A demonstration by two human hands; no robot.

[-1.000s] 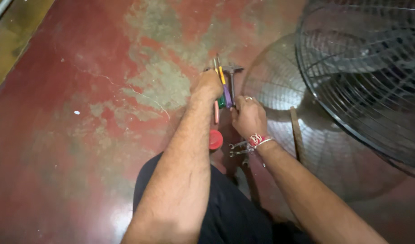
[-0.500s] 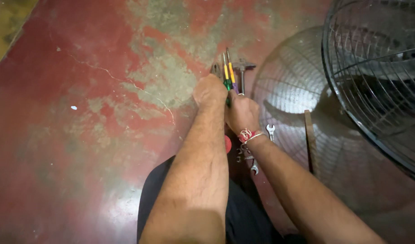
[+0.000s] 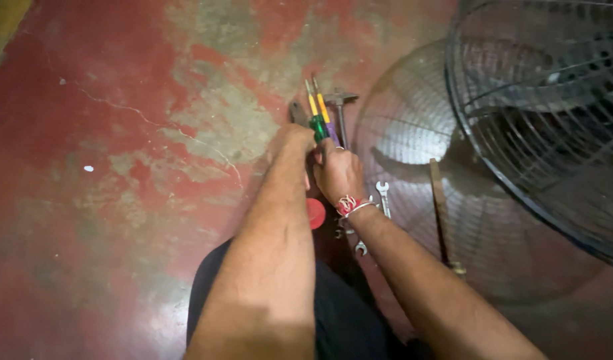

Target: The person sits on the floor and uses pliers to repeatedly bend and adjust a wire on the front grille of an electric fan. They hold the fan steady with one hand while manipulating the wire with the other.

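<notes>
My left hand (image 3: pixel 290 143) and my right hand (image 3: pixel 338 175) meet just above a worn red floor, fingers closed. A small bundle of screwdrivers (image 3: pixel 318 115) with yellow, green and purple handles sticks up between them, held mainly by my right hand. A dark grey metal tool (image 3: pixel 297 111) pokes out past my left hand's knuckles; how it is gripped is hidden. A red-and-white thread band (image 3: pixel 348 204) circles my right wrist.
A T-shaped metal tool (image 3: pixel 339 101) lies beyond the hands. Two spanners (image 3: pixel 384 197) (image 3: pixel 360 248) and a red round cap (image 3: pixel 316 213) lie near my right wrist. A wire fan grille (image 3: pixel 413 133) lies flat, with a wooden-handled tool (image 3: pixel 440 207) on it. A large fan guard (image 3: pixel 540 100) stands at right.
Both hands stay together on the tool bundle, which now stands more upright. The view has shifted, so the fan guard sits further right and the spanners by my wrist have come into sight.
</notes>
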